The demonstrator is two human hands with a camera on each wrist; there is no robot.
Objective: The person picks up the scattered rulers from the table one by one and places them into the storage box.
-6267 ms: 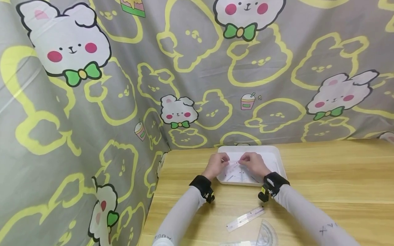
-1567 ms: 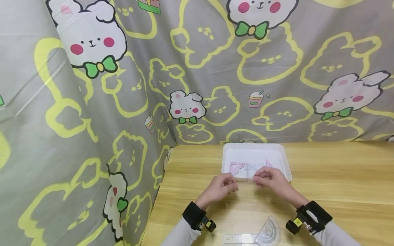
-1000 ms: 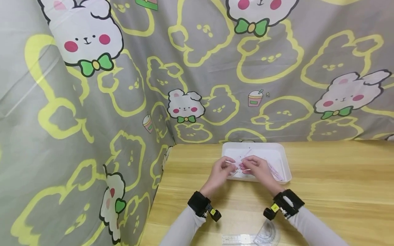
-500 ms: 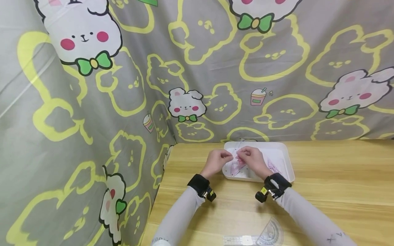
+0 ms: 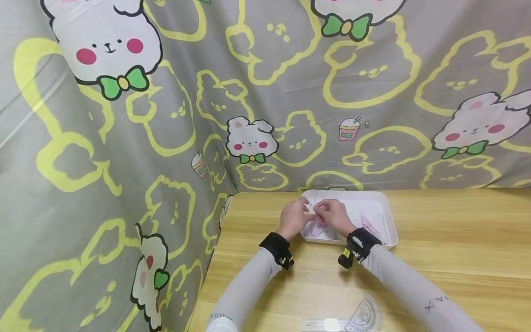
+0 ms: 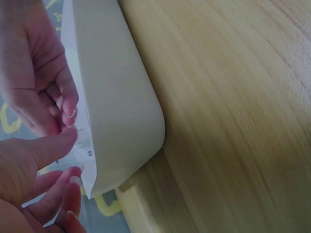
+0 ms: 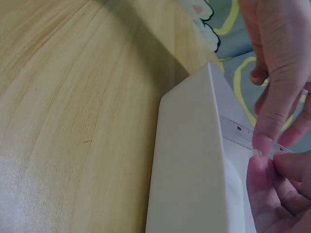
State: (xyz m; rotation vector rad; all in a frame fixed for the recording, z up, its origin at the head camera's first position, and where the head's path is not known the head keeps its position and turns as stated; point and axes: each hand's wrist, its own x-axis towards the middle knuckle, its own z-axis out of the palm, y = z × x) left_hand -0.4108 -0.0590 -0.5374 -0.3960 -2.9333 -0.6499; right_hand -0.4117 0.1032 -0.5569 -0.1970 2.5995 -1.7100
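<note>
Both hands work over the left part of a shallow white tray (image 5: pixel 383 230). A clear ruler (image 7: pixel 239 128) with black scale marks reaches from beside the tray wall toward the fingers. My right hand (image 5: pixel 335 216) pinches the ruler near its edge, the thumb and fingertips drawn together. My left hand (image 5: pixel 293 216) is curled close by, its thumb tip meeting the right fingertips; a gap shows between that thumb and the other left fingers, and its hold on the ruler is unclear. Below the hands lies a pink-tinted triangle (image 5: pixel 317 229), partly hidden.
Pink-edged clear set squares (image 5: pixel 370 226) lie in the tray's right part. Nearer the person, a clear ruler (image 5: pixel 321 324) and a protractor (image 5: pixel 366 314) lie on the wooden table (image 5: pixel 456 240). A patterned curtain (image 5: pixel 290 152) hangs behind the tray and along the left.
The ruler from the near table was brought to the tray. Both hands moved forward from its front edge to its left part; in the last half second they drew closer together.
</note>
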